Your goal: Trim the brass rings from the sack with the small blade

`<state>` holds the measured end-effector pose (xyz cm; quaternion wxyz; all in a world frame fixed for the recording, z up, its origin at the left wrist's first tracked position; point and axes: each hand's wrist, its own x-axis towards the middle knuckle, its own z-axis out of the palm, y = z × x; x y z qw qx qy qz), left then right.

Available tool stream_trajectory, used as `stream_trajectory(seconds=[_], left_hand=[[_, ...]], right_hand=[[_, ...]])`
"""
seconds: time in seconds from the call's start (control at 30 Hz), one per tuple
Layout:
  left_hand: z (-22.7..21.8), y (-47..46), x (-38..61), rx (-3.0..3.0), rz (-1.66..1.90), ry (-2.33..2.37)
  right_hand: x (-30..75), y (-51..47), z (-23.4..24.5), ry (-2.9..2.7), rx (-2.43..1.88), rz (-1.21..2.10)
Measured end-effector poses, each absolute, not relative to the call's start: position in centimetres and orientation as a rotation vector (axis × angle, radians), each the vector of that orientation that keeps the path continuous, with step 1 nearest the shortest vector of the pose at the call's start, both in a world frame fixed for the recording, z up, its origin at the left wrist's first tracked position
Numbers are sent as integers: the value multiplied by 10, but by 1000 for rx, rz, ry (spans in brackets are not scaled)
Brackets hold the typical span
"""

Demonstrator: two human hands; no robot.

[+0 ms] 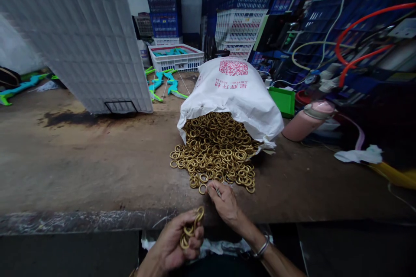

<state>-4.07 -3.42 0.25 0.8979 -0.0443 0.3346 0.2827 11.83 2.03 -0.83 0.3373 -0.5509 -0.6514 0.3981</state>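
My left hand [180,239] is closed around several gold-coloured rings [186,237], held just in front of the table's near edge. My right hand [224,204] pinches a thin, greyish metal tool [218,191], whose exact kind is too small to tell. Its fingertips are beside a single ring [202,189] at the front of a loose heap of rings [212,162]. The heap spills from the open mouth of a white woven sack [234,91] lying on its side, with red print on top.
A tall white ribbed panel [107,52] stands at the left on the brown table [81,173]. Blue and green toy bows [165,84] and a white crate [177,58] are behind. A pink bottle [307,121], green tray [282,100] and red hoses [341,47] sit right.
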Motion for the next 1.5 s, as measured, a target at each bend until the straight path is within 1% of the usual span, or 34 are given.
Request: stream_trajectory(seconds=[0.1,0.2,0.53,0.63,0.83,0.9,1.0,1.17,1.27,1.37,1.5], left_hand=[[-6,-61,-60,-113,551,891],[-18,-76,-71,-212,600,1028],[-31,-68,-54,-474,763,1045],[-36,-69,-52,-444,826,1034],[-40,-69,-51,-332,777,1017],[-37,-72,-51,-291,785,1048],[-27,-77,-53,-146,760,1044],[0,-72,-51,378,776,995],[12,-55,-43,652,978,1153],[15,-36,-34,863,1101,1229],[8,-21,-26,1026,1110,1124]], right_hand=[[120,21,-9,-1784,-1527,883],[118,23,-6,-1857,-1621,784],[104,27,-3,-2195,-1882,467],[101,29,0,-2198,-1940,431],[101,30,-5,-2170,-1955,424],[104,31,-8,-2133,-1933,461],[112,32,-8,-2021,-1811,610],[120,27,3,-1775,-1475,1096],[119,19,7,-1715,-1364,1338],[118,13,8,-1716,-1306,1418],[117,9,3,-1654,-1277,1472]])
